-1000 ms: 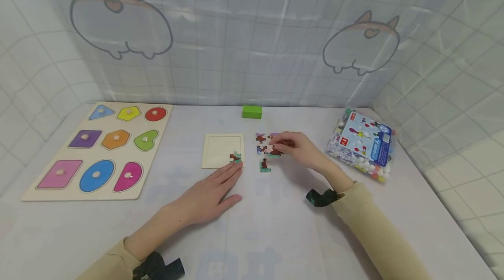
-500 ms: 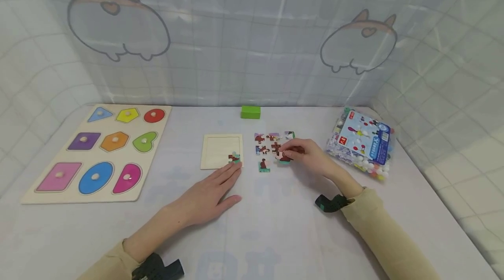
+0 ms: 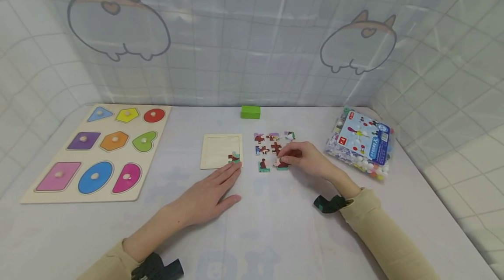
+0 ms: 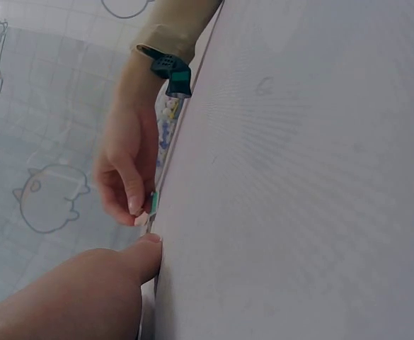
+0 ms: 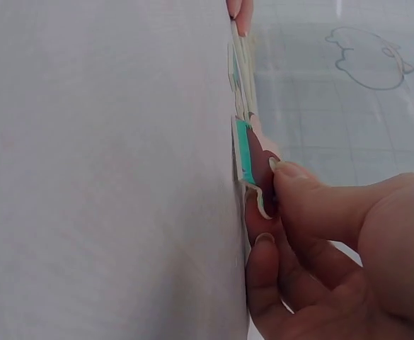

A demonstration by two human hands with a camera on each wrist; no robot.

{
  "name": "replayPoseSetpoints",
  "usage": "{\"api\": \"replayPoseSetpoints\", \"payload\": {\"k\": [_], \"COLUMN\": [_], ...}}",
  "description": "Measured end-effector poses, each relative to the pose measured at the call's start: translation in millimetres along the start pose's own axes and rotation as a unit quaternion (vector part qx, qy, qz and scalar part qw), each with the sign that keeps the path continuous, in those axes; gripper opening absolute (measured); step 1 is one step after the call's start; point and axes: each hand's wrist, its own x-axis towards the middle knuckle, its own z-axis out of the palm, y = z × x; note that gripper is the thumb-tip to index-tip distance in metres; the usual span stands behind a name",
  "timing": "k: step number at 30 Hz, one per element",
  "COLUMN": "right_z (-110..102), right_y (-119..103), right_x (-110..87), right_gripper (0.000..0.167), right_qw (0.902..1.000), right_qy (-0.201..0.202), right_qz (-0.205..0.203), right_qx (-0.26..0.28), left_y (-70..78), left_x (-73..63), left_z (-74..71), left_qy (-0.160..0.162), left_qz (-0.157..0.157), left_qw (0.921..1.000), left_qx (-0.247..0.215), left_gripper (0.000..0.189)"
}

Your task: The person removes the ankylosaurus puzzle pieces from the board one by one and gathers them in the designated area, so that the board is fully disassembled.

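Note:
My right hand pinches a jigsaw piece, brown with a green edge, between thumb and fingers. That piece is tilted up from the white table in the right wrist view. Loose jigsaw pieces lie in loose rows beside it, one brown and green piece just to its left. My left hand rests flat, fingers straight, with its fingertips at the lower right corner of a square wooden puzzle tray. A brown and green piece sits in that corner of the tray, partly covered by the fingertips.
A wooden shape board with knobbed coloured shapes lies at the left. A green block stands near the back edge. At the back right is a clear bag of beads with a blue label. Patterned curtains enclose the table.
My right hand has moved right with the piece, off the other pieces it covered, then slightly back left and lower, into the bottom row. My left hand has stayed in place.

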Motion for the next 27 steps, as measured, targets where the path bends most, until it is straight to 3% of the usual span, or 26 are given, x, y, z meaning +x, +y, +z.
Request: {"api": "replayPoseSetpoints", "payload": {"k": [11, 27], "right_z": [1.4, 3.2], "right_y": [-0.4, -0.8], "right_x": [-1.0, -1.2], "right_gripper": [0.012, 0.01], "right_qw": [0.9986, 0.9975], "right_qy": [0.014, 0.016], "right_qz": [-0.016, -0.011], "right_qx": [-0.048, -0.068], "left_y": [0.5, 0.4], "left_x": [-0.9, -0.1], "left_z": [-0.8, -0.8], "left_qy": [0.006, -0.01], "left_qz": [0.001, -0.013], "left_qw": [1.0, 0.9999], "left_qx": [-0.002, -0.002], "left_gripper": [0.071, 0.072]}}
